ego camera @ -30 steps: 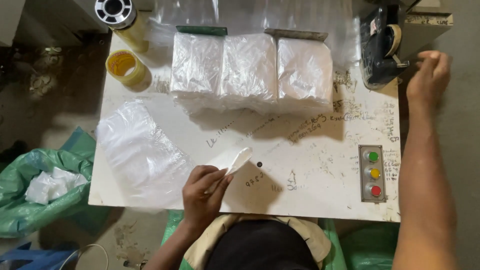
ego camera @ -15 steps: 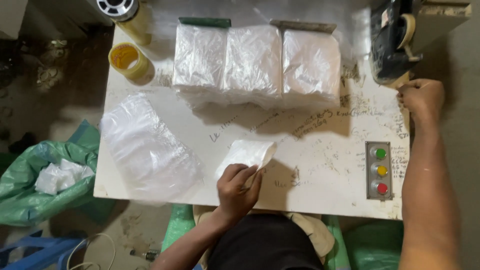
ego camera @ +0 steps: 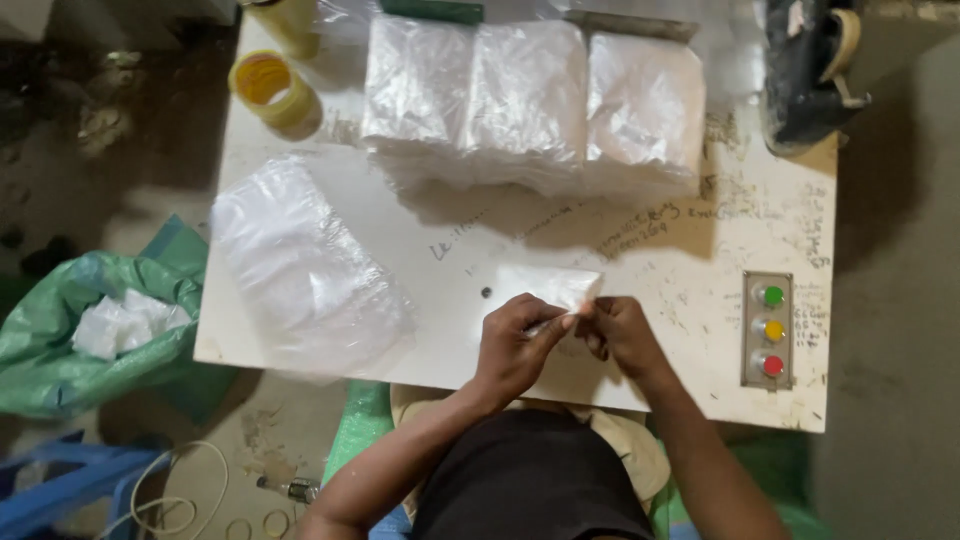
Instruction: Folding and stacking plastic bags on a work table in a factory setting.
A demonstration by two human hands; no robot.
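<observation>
So we've got a white table covered in scribbles. Along its far edge sit three stacks of clear plastic bags side by side. A looser pile of bags lies near the left edge. At the far left corner there's a yellow tape roll, and a dark tape dispenser at the far right corner. A button panel with green, yellow and red buttons sits by the right edge. On the floor off the left edge, a green sack holds white packets.
</observation>
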